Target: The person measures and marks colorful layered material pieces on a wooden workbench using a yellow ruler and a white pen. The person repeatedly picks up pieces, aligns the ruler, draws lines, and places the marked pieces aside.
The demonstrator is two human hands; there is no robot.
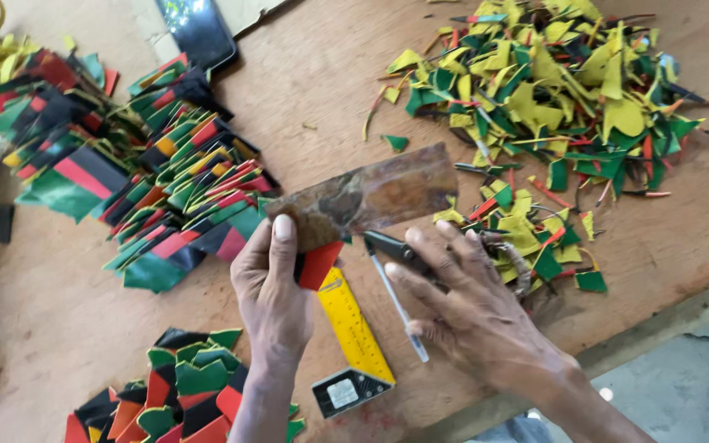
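My left hand [272,287] presses a worn, rusty metal template [371,197] down on a red and black striped piece [317,262] that lies on the wooden table [305,90]. My right hand [469,303] rests beside it on the right, fingers spread, with a black-handled cutting tool [395,250] under them, close to the template's lower edge. A thin pen-like tool [400,308] lies below the right fingers. A yellow try square [354,336] lies between my two wrists.
Stacks of striped red, green, black and yellow pieces [166,180] fill the left. Cut shaped pieces [182,385] sit at the bottom left. A heap of yellow and green offcuts [543,90] covers the upper right. A dark phone [198,29] lies at the top. The table edge [658,324] runs at lower right.
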